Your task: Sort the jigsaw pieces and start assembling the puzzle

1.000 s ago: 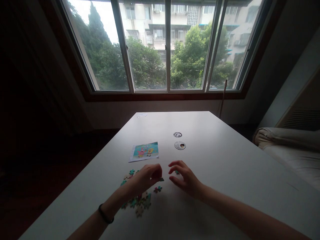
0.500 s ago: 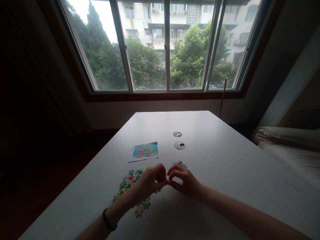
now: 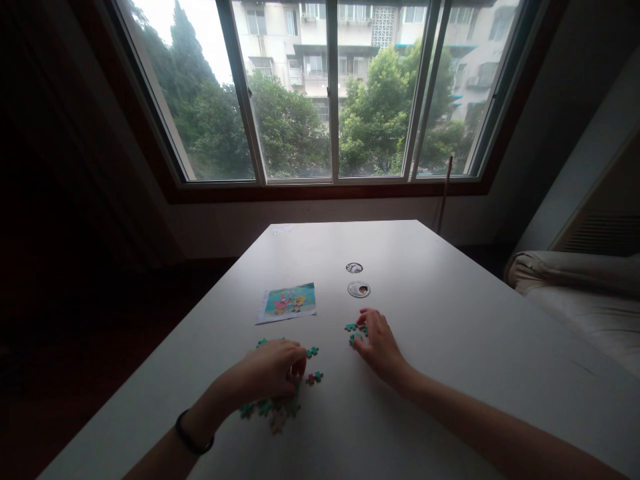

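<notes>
A pale, smooth surface (image 3: 440, 320) fills the lower middle of the frame, narrowing toward its far edge and catching daylight there. Beyond it, across the top, a wide window (image 3: 332, 100) in a dark reddish-brown frame (image 3: 300, 194) looks out on green trees (image 3: 380, 110) and a pale building (image 3: 313, 40). A thin stick (image 3: 445, 197) stands upright near the far right corner; a light padded seat (image 3: 585, 300) sits at the right edge, and the left side of the room is deep in shadow.

At the lower left of centre, a heap of jigsaw pieces (image 3: 277, 421) lies partly hidden under the left hand (image 3: 275, 367), whose fingers curl downward. The right hand (image 3: 379, 341), fingers bent, is at a small group of teal pieces (image 3: 351, 327) near the centre. Whether either hand pinches a piece, I cannot tell. A loose pink-and-teal piece (image 3: 315, 378) lies between the hands. Above the heap lies a colourful cartoon sheet (image 3: 290, 301); to its right, two round discs (image 3: 359, 289).
</notes>
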Tool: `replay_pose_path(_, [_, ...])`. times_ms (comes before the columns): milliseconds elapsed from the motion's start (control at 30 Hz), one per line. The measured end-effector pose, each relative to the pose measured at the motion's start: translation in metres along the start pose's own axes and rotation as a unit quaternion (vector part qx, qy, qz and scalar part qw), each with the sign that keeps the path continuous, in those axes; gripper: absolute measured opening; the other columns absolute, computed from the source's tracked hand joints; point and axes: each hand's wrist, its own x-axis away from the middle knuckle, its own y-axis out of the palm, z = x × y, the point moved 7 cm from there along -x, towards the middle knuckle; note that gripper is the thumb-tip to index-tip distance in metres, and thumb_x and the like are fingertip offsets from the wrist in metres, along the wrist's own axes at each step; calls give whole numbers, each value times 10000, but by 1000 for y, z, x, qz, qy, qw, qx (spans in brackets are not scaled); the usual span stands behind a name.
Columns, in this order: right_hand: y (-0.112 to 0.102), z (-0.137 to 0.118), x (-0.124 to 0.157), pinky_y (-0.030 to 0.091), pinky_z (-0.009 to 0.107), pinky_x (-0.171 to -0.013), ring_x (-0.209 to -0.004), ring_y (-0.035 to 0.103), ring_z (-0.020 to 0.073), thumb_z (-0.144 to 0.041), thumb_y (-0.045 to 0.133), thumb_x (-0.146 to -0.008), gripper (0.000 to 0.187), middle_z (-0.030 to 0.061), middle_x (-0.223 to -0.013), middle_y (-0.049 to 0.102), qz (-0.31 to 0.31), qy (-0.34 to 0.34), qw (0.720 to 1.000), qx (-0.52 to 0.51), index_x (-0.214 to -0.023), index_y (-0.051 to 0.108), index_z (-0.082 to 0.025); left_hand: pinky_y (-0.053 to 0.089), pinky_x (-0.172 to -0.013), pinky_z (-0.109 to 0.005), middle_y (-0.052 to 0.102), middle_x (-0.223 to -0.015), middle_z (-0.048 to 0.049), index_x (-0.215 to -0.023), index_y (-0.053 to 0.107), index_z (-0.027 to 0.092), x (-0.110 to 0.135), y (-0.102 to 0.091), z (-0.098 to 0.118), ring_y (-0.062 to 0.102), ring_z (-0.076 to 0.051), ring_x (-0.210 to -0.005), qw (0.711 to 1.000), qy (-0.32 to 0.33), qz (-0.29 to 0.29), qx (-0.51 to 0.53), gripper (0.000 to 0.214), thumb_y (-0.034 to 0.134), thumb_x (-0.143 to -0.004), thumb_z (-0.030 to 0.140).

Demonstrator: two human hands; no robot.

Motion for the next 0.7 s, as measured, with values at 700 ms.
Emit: replay_pose_path(700, [-5,-15,2,397,394,-879,-991,482,230,-73,480,-669,245,88,-1028,528,0,-49,997,-62,-889,503,-178,399,-569,-217,595,-710,4,-723,592,165,-7,-4,-5,531,-143,-655,987,1,30,155,66,576,-665,191])
